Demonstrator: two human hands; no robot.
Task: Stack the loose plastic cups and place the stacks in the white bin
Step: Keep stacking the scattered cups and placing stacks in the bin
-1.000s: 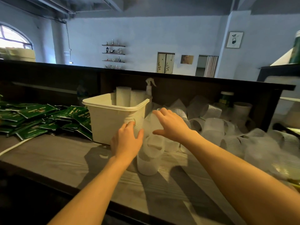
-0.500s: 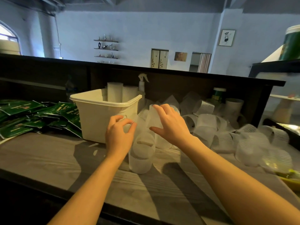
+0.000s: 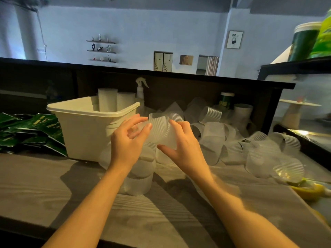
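My right hand (image 3: 184,147) grips a translucent ribbed plastic cup (image 3: 160,128), held tilted above the table beside the white bin (image 3: 80,129). My left hand (image 3: 128,142) is at the cup's left side, thumb and curled fingers pinching it. Below both hands a stack of cups (image 3: 139,174) stands upright on the wooden table, partly hidden by my left wrist. Two tall cup stacks (image 3: 107,100) stand inside the bin. Several loose cups (image 3: 215,135) lie in a heap to the right.
Green packets (image 3: 30,129) are piled left of the bin. A spray bottle (image 3: 140,92) stands behind the bin against the dark back wall (image 3: 179,90). A green-labelled jar (image 3: 226,102) sits at the back right. Something yellow (image 3: 308,191) lies at the table's right edge.
My left hand let go of the standing stack's top and rose to the cup. My right hand lifted the cup higher. The view has shifted left and closer.
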